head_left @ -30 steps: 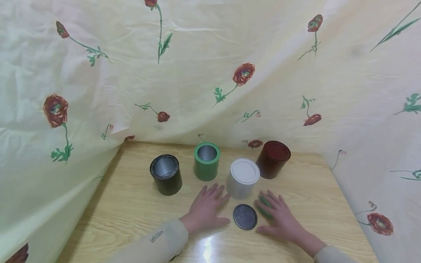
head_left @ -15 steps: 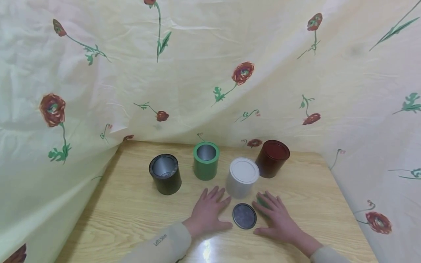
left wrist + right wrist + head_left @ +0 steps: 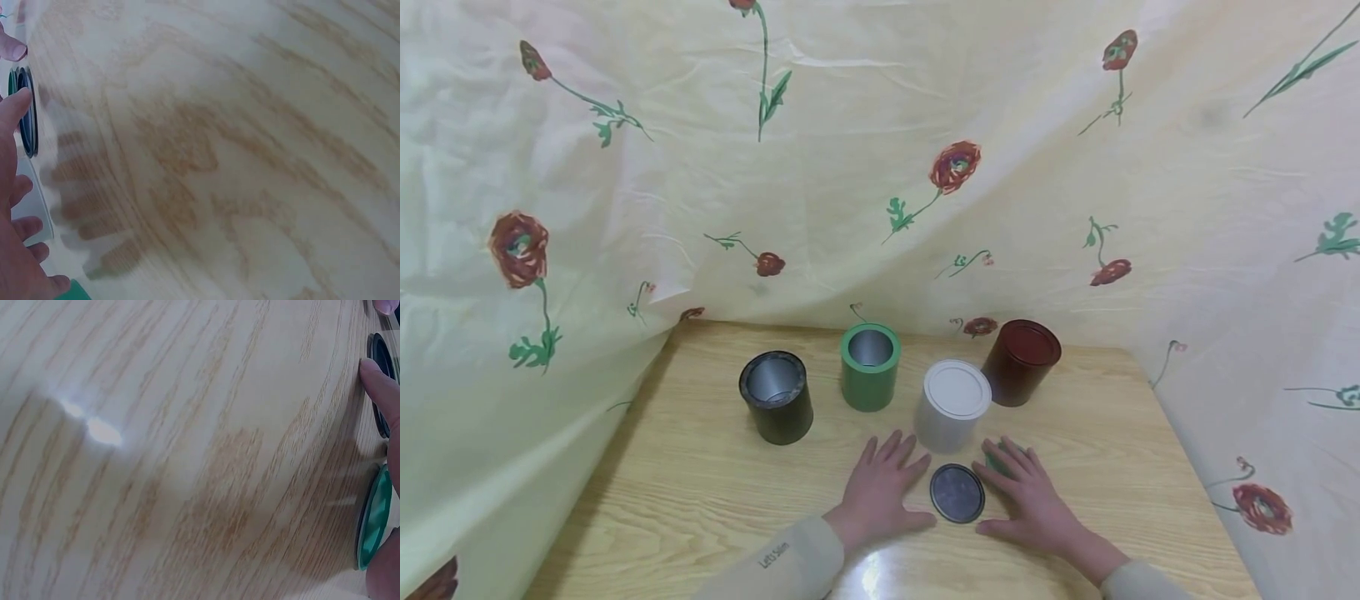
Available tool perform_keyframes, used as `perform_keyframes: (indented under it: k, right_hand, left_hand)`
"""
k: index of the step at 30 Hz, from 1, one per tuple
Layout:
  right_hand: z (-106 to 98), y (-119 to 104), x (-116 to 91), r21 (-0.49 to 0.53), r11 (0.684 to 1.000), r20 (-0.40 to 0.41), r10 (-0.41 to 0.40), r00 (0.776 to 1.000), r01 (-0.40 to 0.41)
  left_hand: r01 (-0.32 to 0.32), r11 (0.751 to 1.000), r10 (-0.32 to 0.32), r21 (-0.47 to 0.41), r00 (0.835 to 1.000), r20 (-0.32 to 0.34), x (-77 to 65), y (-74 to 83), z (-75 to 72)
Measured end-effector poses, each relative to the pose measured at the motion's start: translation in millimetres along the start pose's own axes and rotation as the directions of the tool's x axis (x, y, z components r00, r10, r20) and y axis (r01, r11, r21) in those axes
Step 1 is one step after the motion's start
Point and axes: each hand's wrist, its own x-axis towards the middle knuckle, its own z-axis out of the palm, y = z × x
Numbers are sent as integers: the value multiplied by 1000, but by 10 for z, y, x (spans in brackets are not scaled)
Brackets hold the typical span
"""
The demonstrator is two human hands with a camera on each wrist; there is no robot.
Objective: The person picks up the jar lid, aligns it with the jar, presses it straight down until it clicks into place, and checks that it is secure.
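My left hand (image 3: 880,493) is left of a round black lid (image 3: 957,493), fingers spread, gripping nothing. In the left wrist view the fingers of this hand (image 3: 15,219) cast a shadow on the wood, so they appear raised off it. On the lid's other side is my right hand (image 3: 1028,504), also with fingers spread. A green lid (image 3: 997,461) lies beneath its fingers, partly hidden; the right wrist view shows the green lid (image 3: 374,519) on the table near the hand. Whether the fingers touch it I cannot tell. Just beyond both hands stands a white can (image 3: 953,408) with its lid on.
An open black can (image 3: 784,412) stands at the left, and an open green can (image 3: 868,383) farther back. Behind the white can is a dark red can (image 3: 1022,367), lidded. A flowered cloth (image 3: 850,167) borders the wooden table (image 3: 700,483) at the back and sides.
My left hand has shifted a little to the right, closer to the black lid. My right hand has drifted slightly left. The cans and lids stay where they were.
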Motion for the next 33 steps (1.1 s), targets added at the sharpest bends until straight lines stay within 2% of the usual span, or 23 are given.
perform_keyframes:
  k: [7, 14, 24, 33]
  right_hand:
    - [10, -16, 6, 11, 1000, 9, 18, 1000, -18]
    - [4, -49, 22, 11, 999, 18, 30, 999, -30]
    - [44, -87, 25, 38, 999, -26, 0, 1000, 1]
    - [55, -124, 39, 115, 993, -31, 10, 999, -7]
  left_hand:
    - [-2, 1000, 2, 21, 1000, -6, 26, 33, 37]
    - [-11, 999, 12, 43, 999, -45, 60, 64, 117]
    - [-14, 998, 16, 57, 999, -48, 65, 108, 123]
    - [-29, 999, 30, 26, 997, -65, 50, 110, 130]
